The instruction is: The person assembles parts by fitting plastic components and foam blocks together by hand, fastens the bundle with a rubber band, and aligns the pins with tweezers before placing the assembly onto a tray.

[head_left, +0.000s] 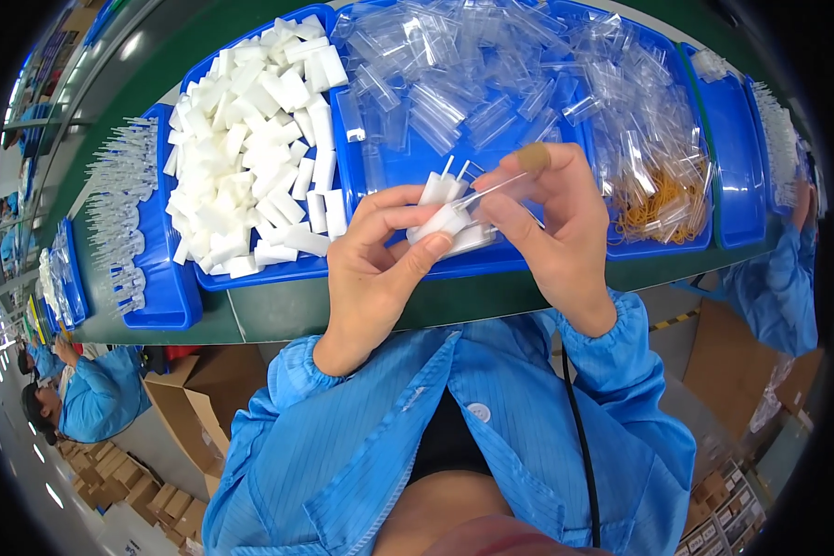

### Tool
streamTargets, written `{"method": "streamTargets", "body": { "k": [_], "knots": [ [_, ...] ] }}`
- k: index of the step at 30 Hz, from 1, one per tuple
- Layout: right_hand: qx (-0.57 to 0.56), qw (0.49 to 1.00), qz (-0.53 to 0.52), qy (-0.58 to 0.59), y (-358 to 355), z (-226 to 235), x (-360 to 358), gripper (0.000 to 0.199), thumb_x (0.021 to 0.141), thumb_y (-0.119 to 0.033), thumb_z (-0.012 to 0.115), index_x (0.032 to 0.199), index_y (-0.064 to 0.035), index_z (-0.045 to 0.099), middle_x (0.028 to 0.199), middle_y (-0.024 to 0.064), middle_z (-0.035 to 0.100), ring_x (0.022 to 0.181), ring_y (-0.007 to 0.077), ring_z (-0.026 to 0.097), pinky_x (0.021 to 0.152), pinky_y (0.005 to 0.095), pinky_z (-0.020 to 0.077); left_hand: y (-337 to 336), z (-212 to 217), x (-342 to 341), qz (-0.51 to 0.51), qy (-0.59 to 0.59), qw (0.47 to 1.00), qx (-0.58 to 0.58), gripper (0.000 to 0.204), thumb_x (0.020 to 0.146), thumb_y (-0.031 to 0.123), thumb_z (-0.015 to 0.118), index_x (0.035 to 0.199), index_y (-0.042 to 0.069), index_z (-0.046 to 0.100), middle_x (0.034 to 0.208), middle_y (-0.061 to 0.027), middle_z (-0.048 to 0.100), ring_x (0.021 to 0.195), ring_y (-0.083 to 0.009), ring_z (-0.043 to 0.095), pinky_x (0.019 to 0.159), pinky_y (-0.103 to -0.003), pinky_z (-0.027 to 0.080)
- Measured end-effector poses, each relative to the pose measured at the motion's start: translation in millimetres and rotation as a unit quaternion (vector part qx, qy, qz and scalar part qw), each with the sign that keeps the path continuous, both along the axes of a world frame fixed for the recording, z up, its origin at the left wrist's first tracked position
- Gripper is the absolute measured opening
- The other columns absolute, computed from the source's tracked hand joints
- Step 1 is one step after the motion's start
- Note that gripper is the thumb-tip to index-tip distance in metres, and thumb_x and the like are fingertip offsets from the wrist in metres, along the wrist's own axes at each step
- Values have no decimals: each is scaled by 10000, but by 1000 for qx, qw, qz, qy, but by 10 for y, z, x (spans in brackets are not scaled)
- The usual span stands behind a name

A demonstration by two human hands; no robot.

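Left hand [372, 248] pinches white pieces [447, 221] at frame centre, probably to steady them; right hand [565, 232] pinches a clear strip [508, 186] angled toward them; loose white blocks [269, 139] upper left, clear sleeves [435, 109] top centre, likely split for easy reach

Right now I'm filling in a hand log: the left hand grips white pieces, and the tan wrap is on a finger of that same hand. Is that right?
Not quite: the tan wrap is on a finger of the right hand, as the head view shows. The left hand does grip white pieces.
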State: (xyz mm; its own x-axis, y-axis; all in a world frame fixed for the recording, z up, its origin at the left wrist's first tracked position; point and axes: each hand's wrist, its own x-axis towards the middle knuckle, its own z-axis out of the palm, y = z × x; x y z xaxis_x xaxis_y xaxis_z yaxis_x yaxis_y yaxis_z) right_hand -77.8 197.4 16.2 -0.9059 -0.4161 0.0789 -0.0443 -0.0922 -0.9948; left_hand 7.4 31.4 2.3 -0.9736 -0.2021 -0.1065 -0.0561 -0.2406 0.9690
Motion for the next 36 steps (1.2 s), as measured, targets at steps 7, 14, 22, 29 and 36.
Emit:
{"method": "streamTargets", "body": {
  "k": [7,14,22,29,36],
  "knots": [
    [-1,1000,-4,23,-9,-41,39,352,871,-79,737,1127,-2,508,995,125,664,923,182,674,826,302,532,3,18,23,9,29,998,-59,186,904,15,679,1088,-9,669,1256,-109,532,1044,-165,609,843,-277,558],
    [12,996,-32,84,-12,-92,149,362,855,-59,750,1122,2,514,988,131,677,903,180,684,826,297,539,65,-12,-8,53,63,967,-241,156,841,27,725,995,21,704,1164,-119,598,1004,-207,612,826,-299,508],
    [38,998,27,52,107,-90,-85,290,855,-108,756,1057,-6,575,993,106,679,933,160,666,862,302,505,67,12,-6,58,69,971,-220,236,782,25,785,1013,29,733,1152,-127,615,996,-225,626,827,-305,515],
    [66,997,29,33,124,-65,-58,257,870,-122,732,1058,-2,604,1005,91,675,964,149,651,876,296,496,65,-20,24,19,62,965,-255,264,816,11,762,1077,26,731,1225,-129,591,1071,-224,627,843,-283,535],
    [70,996,59,-14,293,19,-243,257,880,-177,725,1066,-17,646,988,71,691,940,141,644,862,271,488,-79,-23,100,-41,102,992,-54,315,847,-55,703,1148,-59,609,1307,-190,491,1195,-290,573,984,-383,544]
  ]
}}
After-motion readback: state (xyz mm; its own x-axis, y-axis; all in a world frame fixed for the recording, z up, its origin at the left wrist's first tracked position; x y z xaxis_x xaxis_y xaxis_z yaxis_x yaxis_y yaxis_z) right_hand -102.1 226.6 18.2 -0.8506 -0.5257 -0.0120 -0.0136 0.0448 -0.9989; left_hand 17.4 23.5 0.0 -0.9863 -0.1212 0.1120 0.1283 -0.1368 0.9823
